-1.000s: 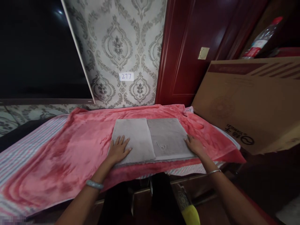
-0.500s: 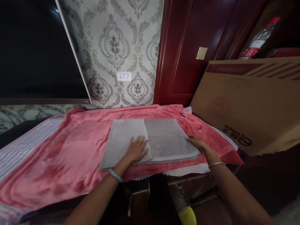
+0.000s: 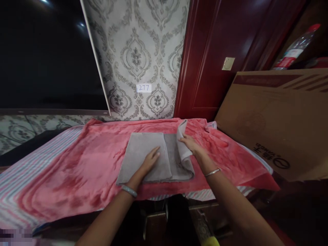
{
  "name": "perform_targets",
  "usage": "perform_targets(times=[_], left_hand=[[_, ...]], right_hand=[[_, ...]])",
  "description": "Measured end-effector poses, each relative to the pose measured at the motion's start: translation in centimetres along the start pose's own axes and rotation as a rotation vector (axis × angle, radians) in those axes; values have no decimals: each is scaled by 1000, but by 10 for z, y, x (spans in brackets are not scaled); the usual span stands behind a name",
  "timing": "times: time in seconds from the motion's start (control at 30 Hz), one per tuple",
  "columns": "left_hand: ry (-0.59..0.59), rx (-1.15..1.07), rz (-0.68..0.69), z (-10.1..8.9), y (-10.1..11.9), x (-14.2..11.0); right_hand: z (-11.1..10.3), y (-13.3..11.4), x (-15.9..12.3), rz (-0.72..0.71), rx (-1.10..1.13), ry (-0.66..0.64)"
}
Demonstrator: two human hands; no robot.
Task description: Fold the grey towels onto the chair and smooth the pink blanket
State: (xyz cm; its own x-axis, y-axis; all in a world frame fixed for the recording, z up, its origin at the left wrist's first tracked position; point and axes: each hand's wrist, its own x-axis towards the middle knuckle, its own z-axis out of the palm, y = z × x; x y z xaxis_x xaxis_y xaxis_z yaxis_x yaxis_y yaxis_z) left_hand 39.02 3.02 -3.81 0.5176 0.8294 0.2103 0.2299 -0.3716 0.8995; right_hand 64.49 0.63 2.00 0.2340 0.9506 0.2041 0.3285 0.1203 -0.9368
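Observation:
A grey towel (image 3: 146, 153) lies on a pink plush blanket, its left part folded inward in a flat panel. My left hand (image 3: 151, 161) rests on that panel, fingers stretched out and holding nothing. My right hand (image 3: 190, 144) is closed on the towel's right edge, which it lifts up and curls over toward the left. The raised part stands upright and shows its lighter underside. Between the two parts a darker strip of the towel is visible. A bangle circles each wrist.
The pink blanket (image 3: 99, 153) covers a striped cloth (image 3: 55, 150). A large cardboard box (image 3: 282, 116) leans at the right, with a plastic bottle (image 3: 294, 51) behind its top edge. A dark screen (image 3: 48, 61) stands at the left, and patterned wallpaper (image 3: 138, 44) lies behind.
My right hand has lifted the towel's right edge and carried it left and up, folding it over. My left hand stays on the left panel. The camera view has shifted slightly.

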Motion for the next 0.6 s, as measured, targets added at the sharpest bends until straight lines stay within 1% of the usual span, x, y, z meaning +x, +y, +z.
perform_targets(times=[0.1, 0.17, 0.23, 0.27, 0.3, 0.33, 0.4, 0.43, 0.5, 0.6], left_hand=[[120, -497, -177, -23, -1, 5], [133, -692, -292, -37, -2, 3], [119, -759, -343, -44, -7, -2], [117, -768, -345, -45, -9, -4], [115, -773, -330, -45, -12, -6], [115, -779, -300, -44, -15, -7], [135, -788, -228, -39, -18, -7], [158, -780, -197, -37, -18, -5], [216, -708, -156, -34, -18, 0], [281, -384, -157, -31, -17, 12]], right_hand=[[70, -16, 0, -17, 114, -214], [111, -18, -8, 4, 162, -308], [139, -15, -19, 44, 168, -339], [147, -12, -23, 65, 166, -344], [151, -8, -27, 84, 167, -348], [150, -4, -29, 104, 170, -349], [137, 4, -28, 132, 177, -323], [125, 8, -26, 138, 178, -288], [95, 19, -20, 136, 177, -177], [49, 39, -16, 119, 159, 29]])
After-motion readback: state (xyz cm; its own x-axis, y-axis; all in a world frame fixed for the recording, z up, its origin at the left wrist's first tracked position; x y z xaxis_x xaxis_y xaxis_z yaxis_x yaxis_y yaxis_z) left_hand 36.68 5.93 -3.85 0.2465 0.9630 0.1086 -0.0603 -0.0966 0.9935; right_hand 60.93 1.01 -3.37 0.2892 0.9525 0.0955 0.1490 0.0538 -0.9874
